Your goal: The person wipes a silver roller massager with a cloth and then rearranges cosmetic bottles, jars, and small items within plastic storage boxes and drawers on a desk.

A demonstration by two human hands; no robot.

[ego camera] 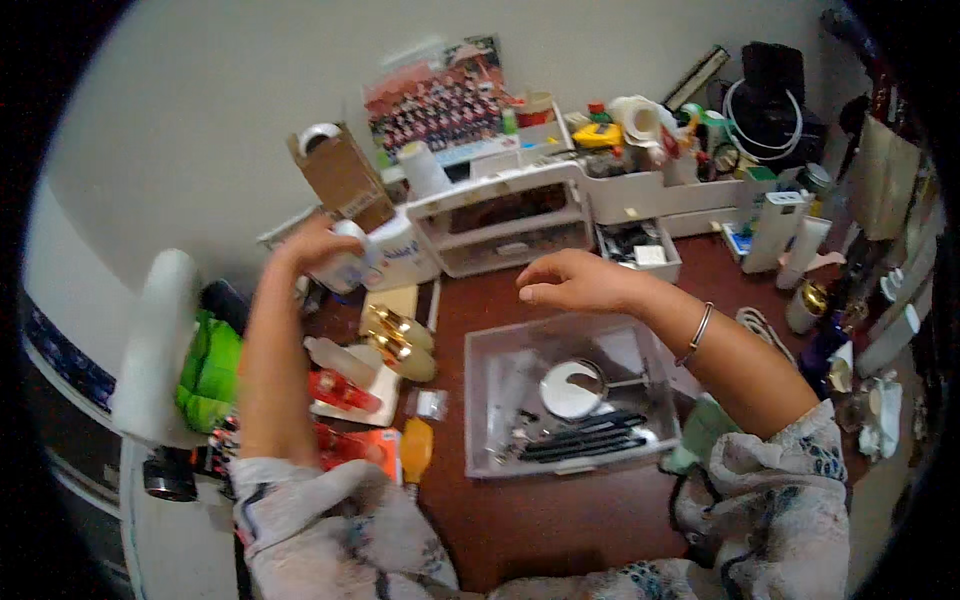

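My left hand (319, 244) reaches to the back left and grips a white container (341, 271), which is blurred and partly covered by my fingers. Beside it stands a white pack with blue writing (401, 251). My right hand (577, 281) hovers above the back edge of a clear plastic drawer bin (474, 405), fingers loosely bent and nothing visible in them. Inside the bin lie a round white mirror (566, 390) with a handle and several dark slim pens or pencils (581, 442).
A white drawer organizer (495, 187) stands against the wall, with a cardboard box (345, 176) at its left. Bottles with gold caps (401, 345), red tubes (345, 391) and an orange brush-like item (416, 450) lie left of the bin. A white power strip (772, 232) stands at the right.
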